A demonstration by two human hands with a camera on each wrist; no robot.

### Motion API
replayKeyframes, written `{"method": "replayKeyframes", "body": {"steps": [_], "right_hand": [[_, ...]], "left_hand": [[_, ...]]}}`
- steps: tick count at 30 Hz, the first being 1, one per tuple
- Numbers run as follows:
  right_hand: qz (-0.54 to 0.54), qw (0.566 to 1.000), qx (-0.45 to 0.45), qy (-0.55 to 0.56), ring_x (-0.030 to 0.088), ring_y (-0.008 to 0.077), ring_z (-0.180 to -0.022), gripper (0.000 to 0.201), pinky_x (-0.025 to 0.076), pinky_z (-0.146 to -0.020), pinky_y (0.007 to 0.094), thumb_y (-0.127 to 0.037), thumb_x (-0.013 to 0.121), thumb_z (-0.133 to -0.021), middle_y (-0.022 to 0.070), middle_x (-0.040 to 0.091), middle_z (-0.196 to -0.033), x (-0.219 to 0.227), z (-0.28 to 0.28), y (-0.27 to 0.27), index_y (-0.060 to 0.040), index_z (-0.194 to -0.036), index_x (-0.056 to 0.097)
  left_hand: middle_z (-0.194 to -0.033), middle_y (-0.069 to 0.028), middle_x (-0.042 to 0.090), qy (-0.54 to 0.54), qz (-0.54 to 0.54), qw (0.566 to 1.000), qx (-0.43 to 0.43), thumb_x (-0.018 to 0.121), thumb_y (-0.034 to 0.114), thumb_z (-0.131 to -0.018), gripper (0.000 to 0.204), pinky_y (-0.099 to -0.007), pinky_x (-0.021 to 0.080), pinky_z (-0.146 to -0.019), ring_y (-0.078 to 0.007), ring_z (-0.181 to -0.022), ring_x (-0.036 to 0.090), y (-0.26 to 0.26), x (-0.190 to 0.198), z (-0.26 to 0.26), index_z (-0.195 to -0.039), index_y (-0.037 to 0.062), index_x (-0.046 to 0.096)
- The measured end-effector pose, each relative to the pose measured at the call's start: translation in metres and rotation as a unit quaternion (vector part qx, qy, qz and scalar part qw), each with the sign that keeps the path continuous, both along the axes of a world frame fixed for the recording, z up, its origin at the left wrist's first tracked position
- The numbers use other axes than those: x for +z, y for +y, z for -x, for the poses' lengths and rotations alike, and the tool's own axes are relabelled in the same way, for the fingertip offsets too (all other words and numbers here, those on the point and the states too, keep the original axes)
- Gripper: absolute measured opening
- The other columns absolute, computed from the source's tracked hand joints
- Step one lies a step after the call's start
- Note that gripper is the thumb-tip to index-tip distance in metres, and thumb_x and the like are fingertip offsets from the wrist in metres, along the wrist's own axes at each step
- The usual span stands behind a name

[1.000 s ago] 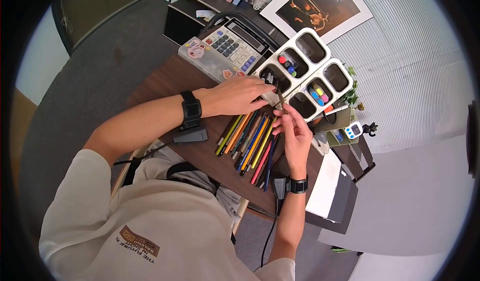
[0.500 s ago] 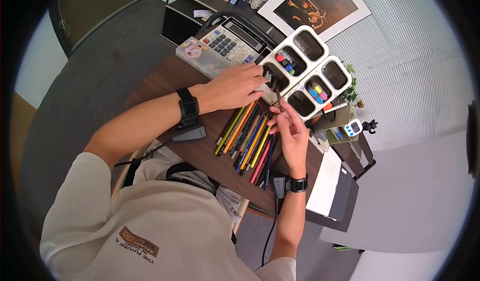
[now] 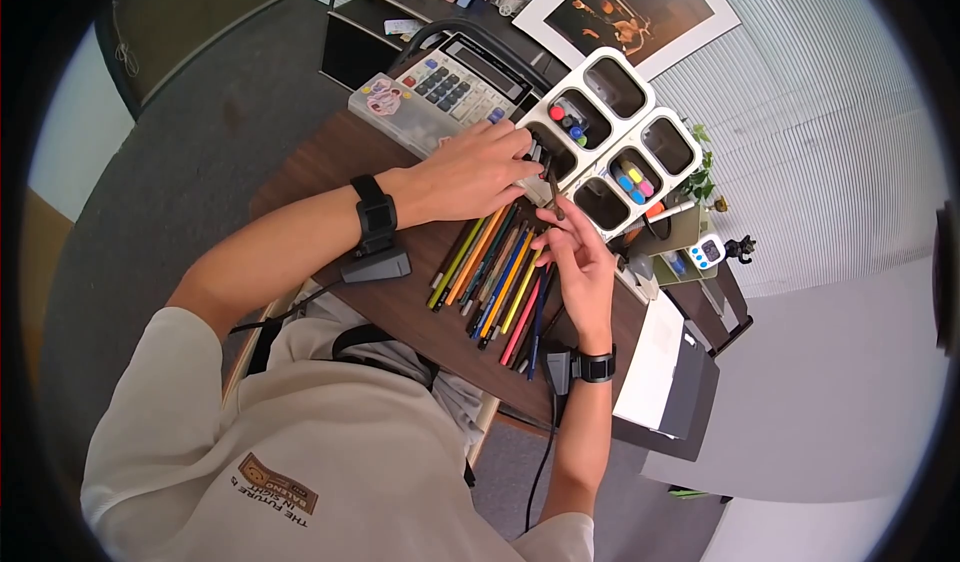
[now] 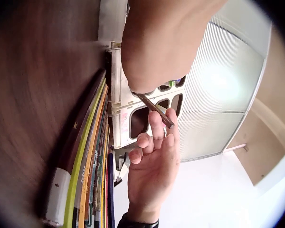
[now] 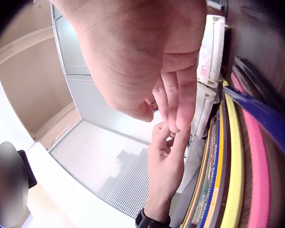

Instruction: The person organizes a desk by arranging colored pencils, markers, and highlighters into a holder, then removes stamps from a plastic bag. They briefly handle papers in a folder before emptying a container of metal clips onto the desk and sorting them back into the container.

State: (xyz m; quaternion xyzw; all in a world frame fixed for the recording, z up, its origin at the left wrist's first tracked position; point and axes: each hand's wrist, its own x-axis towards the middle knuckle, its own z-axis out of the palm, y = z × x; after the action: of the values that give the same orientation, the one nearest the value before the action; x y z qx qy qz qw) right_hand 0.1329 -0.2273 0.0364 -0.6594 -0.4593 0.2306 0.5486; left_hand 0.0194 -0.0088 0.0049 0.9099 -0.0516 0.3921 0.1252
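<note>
My right hand (image 3: 582,267) pinches a dark brown pencil (image 4: 156,111) between thumb and fingers, its length slanting toward the organizer and my other hand. My left hand (image 3: 478,174) is at the near compartment of the white organizer (image 3: 522,122), fingertips beside the dark and grey pens (image 3: 538,152) in it. What those fingertips grip is partly hidden. Below both hands, a row of colored pencils (image 3: 490,272) lies on the brown desk (image 3: 330,167), with yellow, orange, blue and pink ones among them.
Other organizer compartments hold markers (image 3: 570,124) and pastel highlighters (image 3: 634,183). Left of it stand a calculator (image 3: 462,87) and a clear stickered case (image 3: 395,107). A framed picture (image 3: 640,12) leans behind. To the right are a small timer (image 3: 707,252) and white paper (image 3: 640,362).
My left hand has drawn back left from the pencil, then edged toward the compartment's pens. My right hand keeps hold of the brown pencil and has shifted slightly left.
</note>
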Motion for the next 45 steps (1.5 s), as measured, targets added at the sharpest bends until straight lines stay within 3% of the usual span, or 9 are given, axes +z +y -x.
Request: {"method": "replayKeyframes", "body": {"steps": [11,15,29,32,34,35,37,41,45], "right_hand": [[0.007,1.0,0.017,-0.003,0.07,0.0124,-0.097,0.052,0.06,-0.078,0.0274,0.0,0.059,-0.105,0.0151,0.068,-0.136,-0.001,-0.001,0.001,-0.0001,-0.155,0.047],[0.005,0.999,0.034,0.01,0.07,0.0141,-0.101,0.063,0.06,-0.08,0.0284,0.0,0.059,-0.105,0.0164,0.06,-0.147,-0.004,-0.003,0.003,-0.0027,-0.163,0.034],[0.024,0.998,0.054,-0.012,0.07,0.0158,-0.108,0.074,0.059,-0.083,0.0288,-0.002,0.062,-0.103,0.0157,0.047,-0.159,-0.009,-0.004,0.004,-0.0078,-0.167,0.024],[0.02,0.999,0.033,-0.029,0.07,0.0149,-0.103,0.075,0.058,-0.083,0.0283,-0.003,0.063,-0.103,0.0159,0.055,-0.152,-0.01,-0.004,0.006,-0.0076,-0.167,0.024],[0.055,0.997,0.037,-0.025,0.069,0.0139,-0.095,0.075,0.057,-0.082,0.0277,-0.005,0.064,-0.104,0.015,0.068,-0.134,-0.011,-0.006,0.006,-0.0075,-0.167,0.025],[0.055,0.998,0.037,-0.024,0.069,0.0139,-0.095,0.075,0.057,-0.082,0.0277,-0.005,0.064,-0.104,0.015,0.068,-0.134,-0.012,-0.007,0.006,-0.0075,-0.167,0.025],[0.059,0.997,0.034,-0.028,0.068,0.0131,-0.09,0.074,0.056,-0.081,0.0276,-0.007,0.064,-0.104,0.0129,0.074,-0.117,-0.014,-0.009,0.005,-0.0074,-0.167,0.025],[0.051,0.998,0.032,-0.035,0.068,0.0131,-0.089,0.073,0.055,-0.08,0.0275,-0.008,0.064,-0.104,0.0124,0.075,-0.111,-0.013,-0.008,0.005,-0.0074,-0.167,0.025],[0.046,0.998,0.027,-0.042,0.07,0.015,-0.099,0.069,0.058,-0.082,0.0282,-0.006,0.062,-0.104,0.0134,0.065,-0.138,-0.01,-0.006,0.006,-0.0046,-0.165,0.029]], "left_hand": [[-0.118,-0.0092,0.054,0.006,-0.001,1.0,0.015,0.076,0.019,-0.088,0.041,-0.0425,0.045,-0.098,-0.0291,-0.114,0.052,0.0,0.0,-0.001,-0.126,0.0049,0.069],[-0.122,-0.0088,0.055,-0.001,-0.004,1.0,0.004,0.075,0.019,-0.089,0.041,-0.0433,0.044,-0.101,-0.0297,-0.119,0.051,-0.002,0.002,-0.001,-0.127,0.0045,0.069],[-0.121,-0.0117,0.055,0.017,0.005,1.0,0.009,0.079,0.019,-0.086,0.044,-0.0441,0.043,-0.101,-0.0312,-0.115,0.051,-0.002,-0.002,-0.002,-0.126,0.0034,0.069],[-0.121,-0.0118,0.054,0.016,-0.004,1.0,0.008,0.079,0.019,-0.086,0.046,-0.0434,0.043,-0.1,-0.0307,-0.115,0.05,-0.003,-0.002,-0.002,-0.128,0.004,0.068],[-0.121,-0.0117,0.054,0.015,-0.008,1.0,0.01,0.079,0.02,-0.087,0.047,-0.0428,0.042,-0.1,-0.0304,-0.115,0.05,-0.003,-0.003,-0.002,-0.13,0.0044,0.068],[-0.121,-0.0116,0.054,0.023,-0.007,1.0,0.007,0.079,0.02,-0.087,0.048,-0.0425,0.042,-0.1,-0.0302,-0.114,0.05,-0.003,-0.003,-0.002,-0.131,0.0048,0.068],[-0.121,-0.0114,0.054,0.033,-0.007,0.999,0.003,0.079,0.02,-0.087,0.049,-0.0421,0.042,-0.1,-0.03,-0.114,0.05,-0.003,-0.003,-0.002,-0.132,0.0052,0.067],[-0.122,-0.0114,0.053,0.025,-0.015,1.0,-0.005,0.079,0.02,-0.087,0.05,-0.0425,0.041,-0.1,-0.0304,-0.115,0.05,-0.003,-0.003,-0.002,-0.133,0.0055,0.067],[-0.122,-0.0118,0.053,0.018,-0.01,1.0,-0.004,0.079,0.02,-0.087,0.049,-0.0438,0.041,-0.101,-0.0309,-0.115,0.05,-0.002,-0.002,-0.001,-0.132,0.0057,0.067]]}}
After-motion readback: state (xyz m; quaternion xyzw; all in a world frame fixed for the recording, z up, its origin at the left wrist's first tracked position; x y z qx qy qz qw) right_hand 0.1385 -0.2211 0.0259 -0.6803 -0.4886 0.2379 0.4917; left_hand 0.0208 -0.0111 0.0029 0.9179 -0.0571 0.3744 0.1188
